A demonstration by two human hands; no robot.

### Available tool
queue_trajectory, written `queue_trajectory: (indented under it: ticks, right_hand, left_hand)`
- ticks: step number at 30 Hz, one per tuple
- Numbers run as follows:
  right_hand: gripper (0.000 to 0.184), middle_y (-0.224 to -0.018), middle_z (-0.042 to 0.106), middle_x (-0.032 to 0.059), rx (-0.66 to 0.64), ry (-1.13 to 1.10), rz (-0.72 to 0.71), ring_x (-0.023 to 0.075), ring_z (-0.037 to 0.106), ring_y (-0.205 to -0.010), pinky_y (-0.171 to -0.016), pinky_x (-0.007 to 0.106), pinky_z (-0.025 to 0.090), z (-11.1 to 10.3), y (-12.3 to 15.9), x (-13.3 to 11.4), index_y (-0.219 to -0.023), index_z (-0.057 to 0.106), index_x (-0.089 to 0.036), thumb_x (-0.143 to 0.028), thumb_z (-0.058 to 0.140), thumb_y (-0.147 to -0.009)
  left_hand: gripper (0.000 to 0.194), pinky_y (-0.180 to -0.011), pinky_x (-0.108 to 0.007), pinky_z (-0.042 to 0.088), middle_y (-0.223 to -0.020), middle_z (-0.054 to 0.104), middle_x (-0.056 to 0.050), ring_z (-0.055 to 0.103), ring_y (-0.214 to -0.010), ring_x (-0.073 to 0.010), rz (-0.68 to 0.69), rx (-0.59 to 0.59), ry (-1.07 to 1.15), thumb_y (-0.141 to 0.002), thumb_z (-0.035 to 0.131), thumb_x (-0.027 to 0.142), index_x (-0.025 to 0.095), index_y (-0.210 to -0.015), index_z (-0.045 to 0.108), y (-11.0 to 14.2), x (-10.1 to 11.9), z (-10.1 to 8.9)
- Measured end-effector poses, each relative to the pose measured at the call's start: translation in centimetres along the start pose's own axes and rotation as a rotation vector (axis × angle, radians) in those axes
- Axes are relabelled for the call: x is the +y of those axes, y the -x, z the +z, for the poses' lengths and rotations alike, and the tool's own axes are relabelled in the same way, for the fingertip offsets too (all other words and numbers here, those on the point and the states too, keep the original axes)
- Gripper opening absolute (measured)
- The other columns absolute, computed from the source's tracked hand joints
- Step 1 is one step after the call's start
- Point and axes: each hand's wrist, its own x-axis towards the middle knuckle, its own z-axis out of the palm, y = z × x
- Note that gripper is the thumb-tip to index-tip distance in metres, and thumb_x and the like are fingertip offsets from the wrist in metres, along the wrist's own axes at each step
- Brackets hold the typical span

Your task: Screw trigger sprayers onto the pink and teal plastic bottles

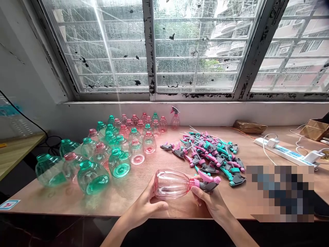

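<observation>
A clear pink spray bottle (172, 185) lies on its side in the air above the table's front edge, its base toward the left. My left hand (150, 202) cups the base end, thumb along the underside. At the neck, my right hand (209, 200) has its fingers around the pink collar of the pink and grey trigger sprayer (207, 181), which sits on the bottle's mouth. Whether the collar is fully screwed down I cannot tell. Just beyond lies a heap of pink, teal and grey trigger sprayers (210, 154) with thin tubes.
Several open green and pink bottles (119, 163) stand on the left of the wooden table (151, 161). One pink bottle with a sprayer (175, 118) stands by the wall. A power strip (285, 152), a brown package (250, 126) and a blurred patch are on the right.
</observation>
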Motion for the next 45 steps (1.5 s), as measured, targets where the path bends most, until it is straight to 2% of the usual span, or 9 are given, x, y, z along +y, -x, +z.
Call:
queue_trajectory:
  ticks: [3,7,11,17,20,24,30,38,45]
  right_hand:
    - [0.035,-0.053,0.056,-0.0055,-0.04,0.044,0.007,0.0123,0.045,-0.046,-0.045,0.026,0.038,-0.2,0.1,-0.2,-0.094,0.069,-0.021,-0.051,0.082,-0.084]
    - [0.032,-0.053,0.056,-0.0048,-0.063,0.021,0.005,0.0124,0.045,-0.047,-0.047,0.027,0.038,-0.3,0.0,-0.4,-0.09,0.069,-0.019,-0.049,0.081,-0.086]
    - [0.034,-0.057,0.058,-0.0035,-0.088,0.003,0.011,0.0117,0.047,-0.046,-0.046,0.027,0.038,0.0,-0.1,-0.7,-0.084,0.068,-0.018,-0.05,0.082,-0.085]
    - [0.035,-0.058,0.059,-0.0022,-0.161,0.102,0.017,0.0132,0.051,-0.051,-0.05,0.027,0.039,-0.2,0.3,-1.0,-0.08,0.069,-0.018,-0.05,0.077,-0.089]
    - [0.036,-0.055,0.057,-0.0027,-0.181,0.133,0.033,0.0138,0.051,-0.051,-0.051,0.028,0.041,-0.3,0.5,-0.9,-0.079,0.07,-0.017,-0.051,0.076,-0.09]
    - [0.034,-0.059,0.062,-0.0014,-0.163,0.084,0.02,0.0123,0.052,-0.049,-0.049,0.026,0.041,-0.1,0.3,-0.9,-0.079,0.068,-0.018,-0.049,0.079,-0.088]
    - [0.038,-0.064,0.067,-0.0003,-0.128,0.016,0.022,0.0109,0.05,-0.046,-0.045,0.025,0.04,0.1,-0.1,-1.0,-0.08,0.064,-0.019,-0.052,0.081,-0.084]
    - [0.035,-0.058,0.059,-0.0044,-0.19,0.109,0.058,0.0147,0.05,-0.053,-0.053,0.03,0.045,-0.2,0.3,-1.3,-0.094,0.069,-0.02,-0.052,0.081,-0.085]
    - [0.042,-0.057,0.063,-0.0018,-0.142,0.056,0.062,0.0118,0.053,-0.046,-0.046,0.025,0.04,0.2,-0.2,-1.2,-0.08,0.065,-0.018,-0.057,0.081,-0.082]
  left_hand:
    - [0.085,-0.125,-0.054,0.032,-0.168,0.038,-0.007,0.041,-0.151,-0.0326,-0.003,-0.016,-0.026,-0.093,0.073,0.043,0.033,-0.163,0.026,0.0,0.2,0.0]
    - [0.095,-0.122,-0.054,0.037,-0.171,0.03,-0.008,0.043,-0.15,-0.0332,0.037,0.001,-0.073,-0.096,0.071,0.037,0.039,-0.165,0.006,0.0,0.4,0.1]
    - [0.09,-0.121,-0.053,0.039,-0.173,0.025,-0.007,0.036,-0.153,-0.0349,0.093,0.045,-0.14,-0.1,0.065,0.035,0.039,-0.164,0.002,0.0,0.2,0.0]
    - [0.117,-0.126,-0.057,0.028,-0.173,0.024,-0.008,0.022,-0.158,-0.0359,0.014,0.029,-0.128,-0.087,0.08,0.043,0.038,-0.164,-0.008,0.1,0.4,0.2]
    - [0.108,-0.128,-0.06,0.018,-0.172,0.028,-0.01,0.014,-0.16,-0.0368,-0.02,0.042,-0.152,-0.087,0.075,0.056,0.033,-0.166,0.006,0.2,0.5,0.0]
    - [0.095,-0.128,-0.057,0.02,-0.17,0.032,-0.009,0.023,-0.158,-0.0352,-0.013,0.04,-0.158,-0.092,0.072,0.051,0.032,-0.165,0.015,0.3,0.2,-0.2]
    - [0.107,-0.124,-0.053,0.033,-0.173,0.025,-0.007,0.04,-0.151,-0.034,0.05,-0.001,-0.078,-0.095,0.071,0.041,0.039,-0.163,-0.011,0.1,0.2,0.3]
    - [0.116,-0.128,-0.052,0.023,-0.175,0.017,-0.007,0.026,-0.156,-0.0367,-0.03,0.017,-0.087,-0.086,0.074,0.061,0.034,-0.165,-0.007,0.2,1.0,0.2]
    - [0.112,-0.124,-0.047,0.032,-0.174,0.017,-0.007,0.028,-0.156,-0.0344,0.035,0.03,-0.154,-0.09,0.077,0.042,0.038,-0.164,-0.007,0.1,1.1,0.4]
